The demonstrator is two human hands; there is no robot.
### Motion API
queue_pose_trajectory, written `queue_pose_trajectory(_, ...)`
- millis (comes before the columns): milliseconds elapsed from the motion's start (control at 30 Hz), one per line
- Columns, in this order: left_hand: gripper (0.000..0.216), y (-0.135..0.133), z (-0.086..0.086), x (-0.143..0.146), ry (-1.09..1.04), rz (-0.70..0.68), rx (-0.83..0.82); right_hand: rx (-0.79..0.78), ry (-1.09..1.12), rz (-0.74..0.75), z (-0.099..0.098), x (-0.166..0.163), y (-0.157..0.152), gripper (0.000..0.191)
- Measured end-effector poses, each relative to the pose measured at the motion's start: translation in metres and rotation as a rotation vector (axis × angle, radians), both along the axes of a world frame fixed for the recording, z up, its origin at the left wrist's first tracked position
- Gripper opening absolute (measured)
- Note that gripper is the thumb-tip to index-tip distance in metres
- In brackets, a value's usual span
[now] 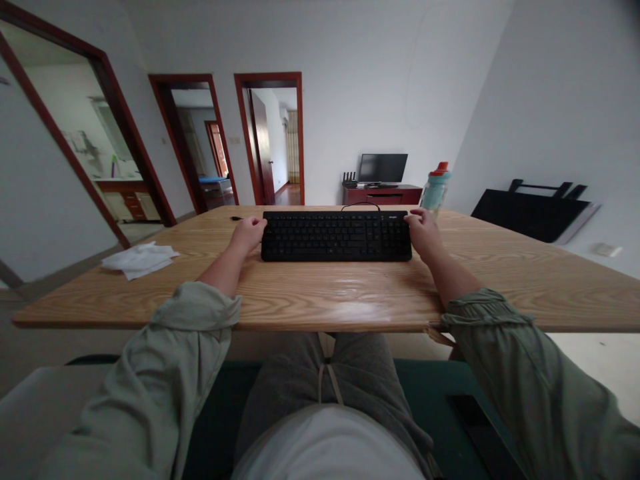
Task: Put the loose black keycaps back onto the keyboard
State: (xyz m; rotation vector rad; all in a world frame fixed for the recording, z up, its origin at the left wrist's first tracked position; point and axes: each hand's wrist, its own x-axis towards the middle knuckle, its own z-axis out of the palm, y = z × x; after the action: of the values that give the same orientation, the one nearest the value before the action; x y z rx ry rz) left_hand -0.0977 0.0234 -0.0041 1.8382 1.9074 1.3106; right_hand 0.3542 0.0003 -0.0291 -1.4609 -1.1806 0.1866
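A black keyboard (336, 237) faces me near the middle of the wooden table (320, 293). My left hand (249, 233) is closed on its left end, thumb and fingers pinching the upper corner. At the opposite end, my right hand (423, 231) grips the upper right corner in the same way. The keyboard's cable (361, 204) loops behind its far edge, and a small black plug lies just beyond my left hand. Whether the keyboard rests on the table or is slightly raised, I cannot tell.
Crumpled white tissues (140, 259) lie on the table's left side. Behind my right hand stands a teal bottle (435, 189) with a red cap. A dark phone (485, 433) rests on the green seat at my right. Farther off, a monitor (383, 168) sits on a red cabinet.
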Motion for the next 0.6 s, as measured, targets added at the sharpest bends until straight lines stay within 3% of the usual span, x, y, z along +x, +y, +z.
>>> queue_pose_trajectory(600, 0.03, 0.018, -0.012, -0.008, -0.013, -0.035, 0.04, 0.042, 0.03, 0.007, -0.001, 0.0, 0.002, 0.044)
